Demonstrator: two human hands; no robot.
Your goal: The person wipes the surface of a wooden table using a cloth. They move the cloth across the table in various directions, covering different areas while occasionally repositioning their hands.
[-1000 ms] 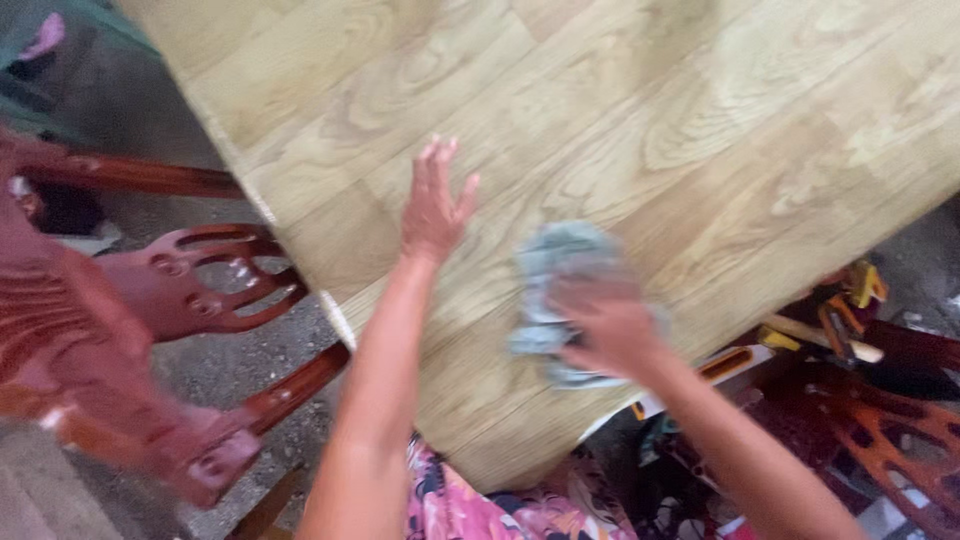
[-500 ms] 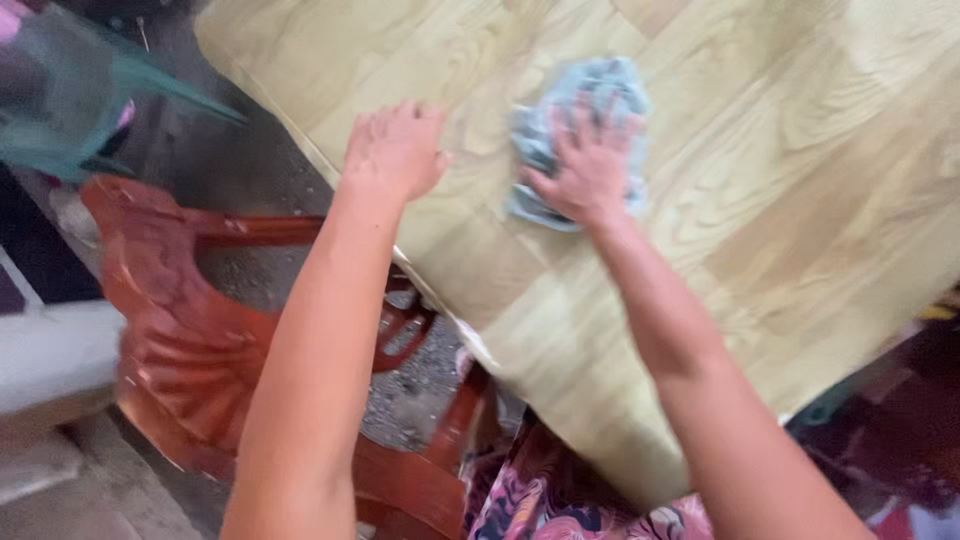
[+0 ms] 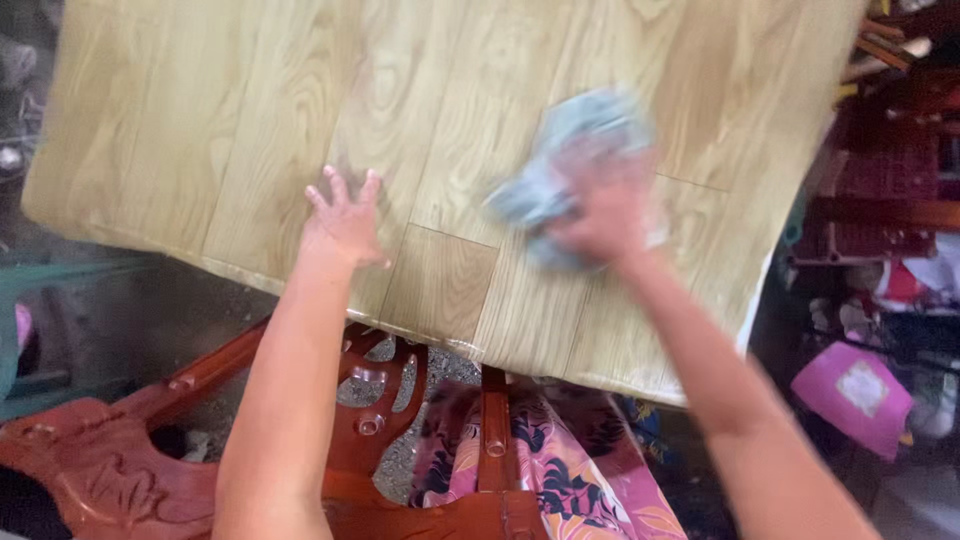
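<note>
With the right hand [image 3: 610,215] pressed flat on the blue-grey rag [image 3: 560,160] and the left hand [image 3: 345,225] spread on the wood-grain tabletop [image 3: 200,130], a hard sweep toward the frame's right edge risks the rag sliding off

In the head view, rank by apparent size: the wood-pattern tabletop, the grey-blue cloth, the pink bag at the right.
1. wood-pattern tabletop, by far the largest.
2. grey-blue cloth and pink bag: they look about alike. The cloth is motion-blurred and partly under the right hand, so I would not rank them.
</note>
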